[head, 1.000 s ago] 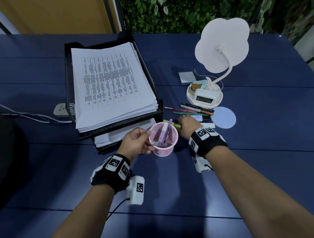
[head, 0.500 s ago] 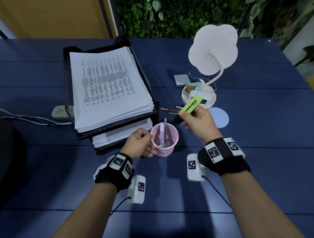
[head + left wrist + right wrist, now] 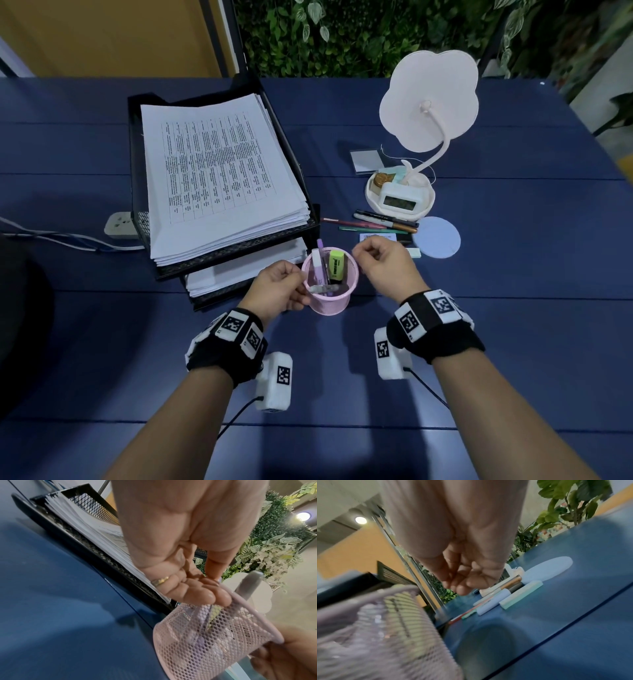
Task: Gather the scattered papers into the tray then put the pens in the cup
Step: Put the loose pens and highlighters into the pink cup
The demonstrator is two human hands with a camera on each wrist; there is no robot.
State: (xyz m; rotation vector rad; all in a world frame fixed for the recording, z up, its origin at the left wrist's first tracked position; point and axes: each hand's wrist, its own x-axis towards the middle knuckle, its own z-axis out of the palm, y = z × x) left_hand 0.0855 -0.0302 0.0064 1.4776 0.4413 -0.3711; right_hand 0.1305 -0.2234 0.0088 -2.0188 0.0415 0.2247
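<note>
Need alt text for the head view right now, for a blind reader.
Left hand holds a pink mesh cup with a green highlighter inside; right hand hovers empty beside it. Several pens lie on the blue table.

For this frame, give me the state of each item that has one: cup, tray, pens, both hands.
Pink mesh cup: upright, holding pens and a green highlighter.
Tray: top tier stacked with papers.
Pens on the table: lying flat, not yet in the cup.
Left hand: grips the cup's rim.
Right hand: empty, fingers loosely curled.
</note>
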